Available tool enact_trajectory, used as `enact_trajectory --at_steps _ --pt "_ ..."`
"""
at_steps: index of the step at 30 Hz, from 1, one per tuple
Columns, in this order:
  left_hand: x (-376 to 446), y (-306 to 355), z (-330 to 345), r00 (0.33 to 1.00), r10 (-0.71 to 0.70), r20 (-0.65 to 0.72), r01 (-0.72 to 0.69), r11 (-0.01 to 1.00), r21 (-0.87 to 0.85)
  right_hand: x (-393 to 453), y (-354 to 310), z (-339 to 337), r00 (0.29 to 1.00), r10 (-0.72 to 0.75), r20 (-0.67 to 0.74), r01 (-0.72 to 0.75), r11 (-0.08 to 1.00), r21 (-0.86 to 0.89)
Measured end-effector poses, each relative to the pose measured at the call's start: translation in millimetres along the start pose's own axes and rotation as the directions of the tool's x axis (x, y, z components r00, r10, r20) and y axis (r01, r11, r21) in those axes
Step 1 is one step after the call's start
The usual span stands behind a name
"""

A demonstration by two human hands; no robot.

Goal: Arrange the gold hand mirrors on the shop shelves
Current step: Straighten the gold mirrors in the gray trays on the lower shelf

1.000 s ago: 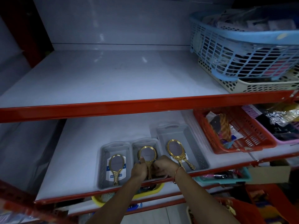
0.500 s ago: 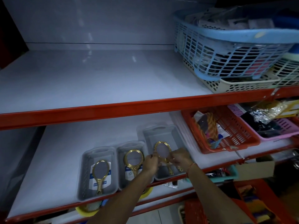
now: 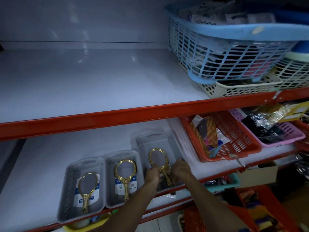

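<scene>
Middle shelf (image 3: pixel 50 153), three grey trays in a row at front edge, one gold hand mirror in each. Left tray (image 3: pixel 66 190): left mirror (image 3: pixel 87 188) lying flat, handle toward front. Middle tray (image 3: pixel 110 181): middle mirror (image 3: pixel 125 173) flat, handle toward front. Right tray (image 3: pixel 173 144): right mirror (image 3: pixel 158 162) angled, head to the rear, handle to front-right.

Left hand (image 3: pixel 153 174) at lower left rim of right mirror, fingers curled and touching frame near the neck. Right hand (image 3: pixel 179 169) just beside the handle on its right, fingers bent inward near handle; real pinch or mere touch, cannot tell, blurred. Both hands inside or over the right tray.

Likely step: straightening right mirror to match the other two. Task nearly complete, judging by layout.

Risks:
- Loose two-sided hold on a thin ornate handle; slip possible, glass striking tray floor or wall.
- Trays sitting at the very lip of the shelf, front ends close to red edge (image 3: pixel 167 208); forearm pressing or dragging on tray front could tip or pull it off.
- Left forearm close to the middle tray; nudge there could skew middle mirror.
- Orange basket (image 3: pixel 242 148) near on the right, apart from tray; wide right elbow swing could bump it.
- Dim light, motion blur; alignment hard to judge, mirror possibly left crooked.
</scene>
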State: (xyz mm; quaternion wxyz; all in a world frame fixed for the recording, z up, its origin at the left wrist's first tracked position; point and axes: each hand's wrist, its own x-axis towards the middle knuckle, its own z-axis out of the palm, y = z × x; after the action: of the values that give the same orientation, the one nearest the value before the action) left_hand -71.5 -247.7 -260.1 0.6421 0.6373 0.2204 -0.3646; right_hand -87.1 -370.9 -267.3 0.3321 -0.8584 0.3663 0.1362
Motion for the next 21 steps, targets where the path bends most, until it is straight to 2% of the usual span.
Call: enact_trajectory --at_steps 3,6,14,21 --pt "5 3 -1 1.000 -0.002 -0.028 0.002 1.000 0.023 3 -2 -8 0.970 0.038 0.238 -0.077 0.985 0.154" --pt "10 0 -2 0.999 0.009 -0.034 -0.006 0.997 0.079 0 -6 -13 0.938 0.062 0.342 -0.130 0.976 0.177" --pt "16 -2 -3 0.999 -0.024 -0.038 0.030 0.988 0.151 -4 -7 -10 0.924 0.074 0.376 -0.172 0.957 0.235" --pt "15 -10 0 0.999 -0.037 -0.037 0.041 0.992 0.120 -11 -7 -9 0.906 0.095 0.413 -0.206 0.950 0.234"
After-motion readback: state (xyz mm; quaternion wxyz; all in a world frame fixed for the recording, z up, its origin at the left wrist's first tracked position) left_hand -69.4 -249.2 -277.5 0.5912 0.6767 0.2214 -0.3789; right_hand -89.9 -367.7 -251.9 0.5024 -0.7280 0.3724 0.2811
